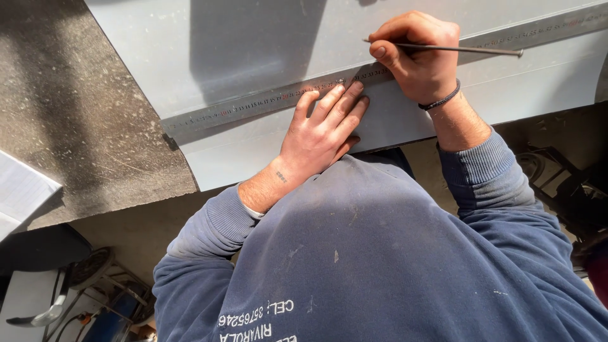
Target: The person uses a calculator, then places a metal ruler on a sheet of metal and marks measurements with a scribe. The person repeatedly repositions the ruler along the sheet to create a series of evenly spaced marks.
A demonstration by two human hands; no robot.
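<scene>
Nearest me is my own blue sweatshirt (380,266), chest leaning over the edge of the bench so I can look straight down on the work. Both sleeves are pushed toward the wrists, out of the way.

My left hand (320,130) lies flat, fingers (342,104) pressed together side by side and pointing up and away from me. The fingertips bear down on the long metal ruler (253,104), I judge to keep it from sliding on the smooth surface. The palm rests on the grey metal sheet (253,44) just below the ruler, which steadies the whole hand.

The ruler runs slantwise across the sheet, low at the left and rising to the right, lying flat on it. Its left end sits close to the sheet's edge near the dark worktop (82,114).

Just beyond, my right hand (421,60) has its fingers curled, thumb and forefinger pinching a thin metal scribing rod (456,49). The rod lies nearly level, its long end sticking out to the right and its tip hidden at my fingertips against the ruler's far edge. A dark cord bracelet (443,100) is at that wrist.

At far left a white sheet corner (22,190) sits on the worktop, well apart from both hands.
</scene>
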